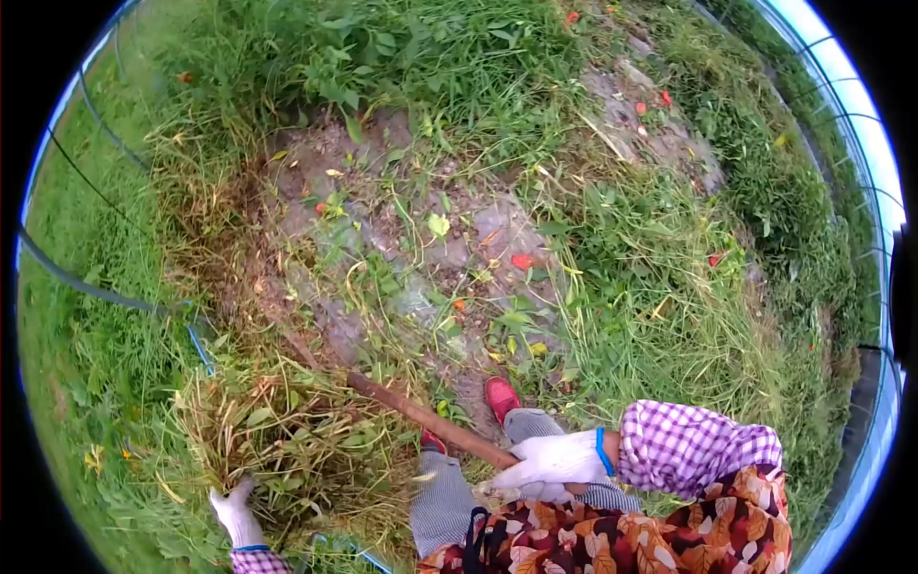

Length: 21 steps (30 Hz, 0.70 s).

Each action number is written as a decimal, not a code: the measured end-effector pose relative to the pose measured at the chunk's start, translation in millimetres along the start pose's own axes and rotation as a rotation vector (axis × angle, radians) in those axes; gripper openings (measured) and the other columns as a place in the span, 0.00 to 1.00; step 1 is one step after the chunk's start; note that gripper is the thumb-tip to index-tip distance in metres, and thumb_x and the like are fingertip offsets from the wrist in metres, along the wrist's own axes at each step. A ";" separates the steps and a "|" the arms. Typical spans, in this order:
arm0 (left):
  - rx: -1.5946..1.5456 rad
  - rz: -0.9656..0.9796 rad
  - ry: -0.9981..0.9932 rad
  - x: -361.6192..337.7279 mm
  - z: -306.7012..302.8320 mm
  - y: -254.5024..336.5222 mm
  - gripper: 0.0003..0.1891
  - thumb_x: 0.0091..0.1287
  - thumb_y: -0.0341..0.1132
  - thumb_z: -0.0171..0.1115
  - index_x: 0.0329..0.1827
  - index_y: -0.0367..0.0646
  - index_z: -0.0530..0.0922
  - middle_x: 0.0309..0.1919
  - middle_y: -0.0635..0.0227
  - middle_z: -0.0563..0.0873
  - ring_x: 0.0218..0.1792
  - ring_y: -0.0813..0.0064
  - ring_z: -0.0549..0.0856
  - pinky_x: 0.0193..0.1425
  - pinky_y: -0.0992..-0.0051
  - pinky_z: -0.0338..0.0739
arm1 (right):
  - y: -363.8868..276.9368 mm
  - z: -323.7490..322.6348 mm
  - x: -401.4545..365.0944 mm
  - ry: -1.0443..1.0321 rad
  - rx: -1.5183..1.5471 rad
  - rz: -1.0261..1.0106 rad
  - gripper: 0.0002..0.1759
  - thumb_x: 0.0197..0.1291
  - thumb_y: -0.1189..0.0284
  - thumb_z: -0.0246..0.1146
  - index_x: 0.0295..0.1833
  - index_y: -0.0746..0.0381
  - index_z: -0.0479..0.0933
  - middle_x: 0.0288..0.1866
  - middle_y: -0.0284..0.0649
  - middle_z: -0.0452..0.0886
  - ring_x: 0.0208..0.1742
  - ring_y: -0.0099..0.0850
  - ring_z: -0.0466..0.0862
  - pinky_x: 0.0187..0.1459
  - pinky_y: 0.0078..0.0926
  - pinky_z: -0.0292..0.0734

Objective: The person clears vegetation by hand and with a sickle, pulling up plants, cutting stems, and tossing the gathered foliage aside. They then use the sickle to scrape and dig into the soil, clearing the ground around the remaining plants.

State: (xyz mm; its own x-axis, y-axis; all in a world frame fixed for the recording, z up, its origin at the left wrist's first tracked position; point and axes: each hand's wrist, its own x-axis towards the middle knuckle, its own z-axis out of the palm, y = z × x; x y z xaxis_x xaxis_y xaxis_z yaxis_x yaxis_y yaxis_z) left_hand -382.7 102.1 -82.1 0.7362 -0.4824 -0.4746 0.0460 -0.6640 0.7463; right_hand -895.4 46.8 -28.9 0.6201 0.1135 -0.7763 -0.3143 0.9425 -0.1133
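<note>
My left hand point(237, 517), in a white glove, presses into the lower left side of a bundle of cut weeds point(296, 440). Its thumb and a finger curve around the stems; the other fingertips are buried in them. My right hand point(550, 466), gloved too, is closed around a long wooden handle point(430, 425). That handle slants up and left along the bundle's upper right side. Among the stems, the tool's far end is hard to make out. Dry brown stalks and green leaves are mixed in the bundle.
Muddy plastic-covered ground point(421, 287) lies ahead, strewn with leaves and red bits. Tall green plants point(382, 57) grow at the back. Cut grass point(660, 306) lies to the right. A dark hoop point(91, 287) stands left, near a blue strip point(201, 351). My red shoe point(501, 399) is close.
</note>
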 end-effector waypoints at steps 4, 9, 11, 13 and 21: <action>-0.129 0.283 0.026 -41.0 87.2 116.8 0.29 0.54 0.22 0.65 0.62 0.30 0.70 0.48 0.56 0.84 0.46 0.63 0.83 0.59 0.67 0.76 | 63.5 -12.8 -81.9 -0.141 0.322 -0.153 0.14 0.70 0.59 0.59 0.37 0.53 0.65 0.17 0.22 0.63 0.13 0.14 0.61 0.12 0.16 0.53; -0.509 0.365 -0.453 -181.4 228.9 268.3 0.22 0.66 0.32 0.56 0.62 0.29 0.73 0.53 0.53 0.82 0.52 0.61 0.82 0.62 0.65 0.76 | 156.6 -9.1 -189.3 0.090 0.369 -0.517 0.20 0.70 0.57 0.58 0.28 0.54 0.63 0.16 0.24 0.63 0.13 0.16 0.61 0.15 0.17 0.57; -0.671 0.428 -0.648 -264.6 274.1 316.1 0.20 0.69 0.34 0.55 0.60 0.30 0.75 0.53 0.55 0.82 0.51 0.62 0.83 0.57 0.65 0.80 | 194.3 1.3 -224.6 0.227 0.488 -0.669 0.19 0.68 0.59 0.61 0.28 0.56 0.63 0.15 0.25 0.63 0.12 0.17 0.62 0.14 0.18 0.57; -0.729 0.526 -0.768 -337.0 318.7 347.8 0.19 0.69 0.34 0.56 0.59 0.30 0.76 0.52 0.55 0.83 0.51 0.61 0.83 0.56 0.65 0.81 | 238.2 11.9 -243.0 0.337 0.648 -0.796 0.16 0.66 0.62 0.63 0.31 0.57 0.64 0.15 0.25 0.63 0.12 0.18 0.61 0.14 0.20 0.57; -0.406 0.800 -1.545 -553.1 450.0 254.4 0.25 0.61 0.31 0.67 0.61 0.36 0.71 0.57 0.51 0.79 0.54 0.60 0.82 0.61 0.65 0.77 | 348.3 25.4 -236.4 0.943 1.097 -1.226 0.12 0.62 0.67 0.64 0.42 0.60 0.68 0.20 0.25 0.67 0.15 0.18 0.66 0.16 0.18 0.62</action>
State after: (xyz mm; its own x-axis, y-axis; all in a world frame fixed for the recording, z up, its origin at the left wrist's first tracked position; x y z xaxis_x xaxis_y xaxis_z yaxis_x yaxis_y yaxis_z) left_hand -1081.9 -57.1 160.3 -0.5674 -0.7878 0.2397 0.3531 0.0302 0.9351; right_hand -1133.2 356.2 130.9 -0.5445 -0.5094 -0.6664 0.7021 0.1579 -0.6943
